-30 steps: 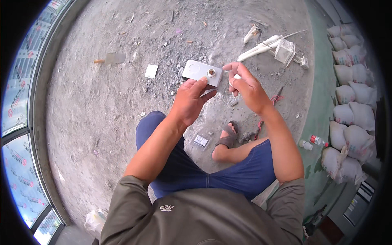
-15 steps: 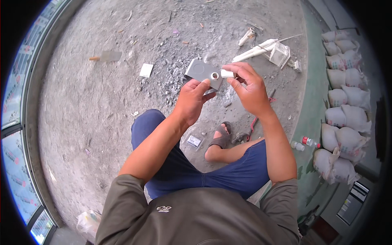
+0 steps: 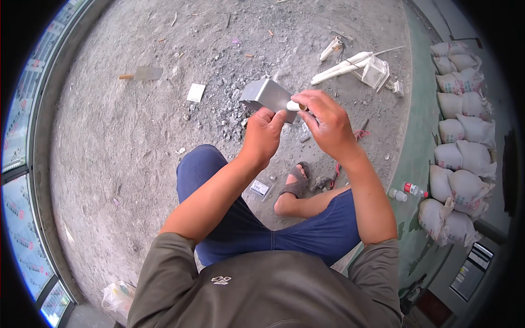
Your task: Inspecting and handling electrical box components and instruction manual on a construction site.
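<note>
My left hand (image 3: pixel 262 134) is closed on a grey sheet-metal box (image 3: pixel 269 94), thumb on its near edge. The box is tilted, with one open-looking side toward the left. In my right hand (image 3: pixel 331 123), a short white plastic pipe fitting (image 3: pixel 295 106) is pinched between thumb and fingers. Its inner end meets the face of the box beside my left thumb, and its hollow end points right. Whether it is fixed to the white collar on that face is hidden.
Beyond my hands lie white pipes (image 3: pixel 342 69) joined to a white box (image 3: pixel 375 73). A wooden-handled scraper (image 3: pixel 146 74) and a white square plate (image 3: pixel 196 92) rest on rubble-strewn ground. A clear packet (image 3: pixel 259 188) is by my foot. Sacks (image 3: pixel 462 156) and bottles (image 3: pixel 415 190) line the right.
The white fitting has moved left and down from beside the box to against its face. My left hand has turned the box, tilting it. My right hand has followed the fitting.
</note>
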Motion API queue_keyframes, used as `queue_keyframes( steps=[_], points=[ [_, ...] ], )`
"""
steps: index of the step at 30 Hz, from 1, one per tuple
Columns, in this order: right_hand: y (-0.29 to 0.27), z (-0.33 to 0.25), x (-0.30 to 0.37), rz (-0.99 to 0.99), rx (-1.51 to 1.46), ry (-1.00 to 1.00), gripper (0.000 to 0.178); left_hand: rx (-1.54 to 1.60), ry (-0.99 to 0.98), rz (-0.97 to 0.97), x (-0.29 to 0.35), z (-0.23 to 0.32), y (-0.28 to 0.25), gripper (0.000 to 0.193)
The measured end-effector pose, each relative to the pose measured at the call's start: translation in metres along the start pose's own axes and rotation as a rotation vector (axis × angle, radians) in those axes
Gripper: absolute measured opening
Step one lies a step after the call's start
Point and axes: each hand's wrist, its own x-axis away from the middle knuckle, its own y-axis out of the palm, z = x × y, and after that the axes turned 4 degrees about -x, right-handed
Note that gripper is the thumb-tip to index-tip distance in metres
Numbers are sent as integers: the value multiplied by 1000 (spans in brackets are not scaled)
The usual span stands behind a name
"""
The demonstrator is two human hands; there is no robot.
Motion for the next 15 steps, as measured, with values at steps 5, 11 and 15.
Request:
queue_keyframes(
  steps=[5, 11, 15],
  points=[
    [2, -2, 4, -16, 34, -15, 32, -64, 47, 33, 1, -3, 2, 23],
    [-1, -6, 7, -43, 214, -13, 28, -132, 73, 51, 5, 5, 5, 24],
    [3, -9, 6, -1, 257, -19, 27, -173, 50, 33, 5, 9, 1, 21]
  ],
)
